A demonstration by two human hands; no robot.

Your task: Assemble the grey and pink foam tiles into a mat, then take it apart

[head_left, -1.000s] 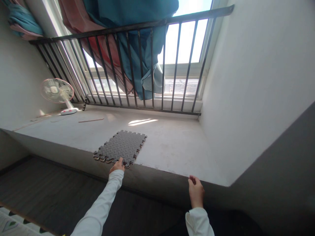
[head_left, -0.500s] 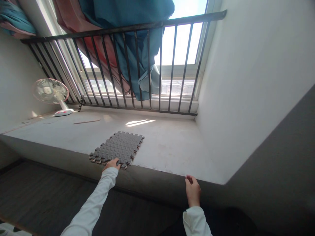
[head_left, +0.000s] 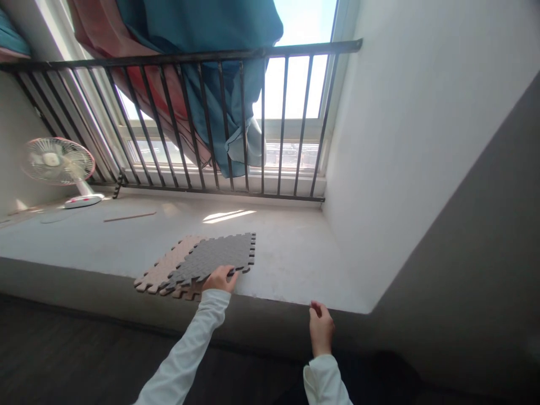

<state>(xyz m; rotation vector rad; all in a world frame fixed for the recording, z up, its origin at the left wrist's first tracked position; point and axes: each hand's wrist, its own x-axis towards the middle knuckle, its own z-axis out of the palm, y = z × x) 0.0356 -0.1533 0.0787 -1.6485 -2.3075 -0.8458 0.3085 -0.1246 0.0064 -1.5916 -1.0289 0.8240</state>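
Note:
My left hand [head_left: 220, 279] grips the near edge of a grey foam mat tile [head_left: 219, 253] with jigsaw edges. That tile is tilted, its right side raised, over a pinkish-beige foam mat tile [head_left: 169, 263] that shows at the left and under the near edge. Both tiles are on the white window ledge [head_left: 287, 264], with their near edges at its front. Off to the right, my right hand [head_left: 322, 326] hovers by the ledge's front edge, fingers curled together; whether anything is in them cannot be made out.
A table fan [head_left: 61, 163] stands at the ledge's left end, and a thin brown stick [head_left: 130, 216] lies nearby. Black railing [head_left: 185, 193] runs along the back, with teal and red curtains [head_left: 240, 84] hanging behind it. A white wall [head_left: 405, 140] closes the right side.
My left hand has moved right with the grey tile, lifting its right side and baring the beige tile beneath. The view has shifted slightly; my right hand keeps its curled pose by the edge.

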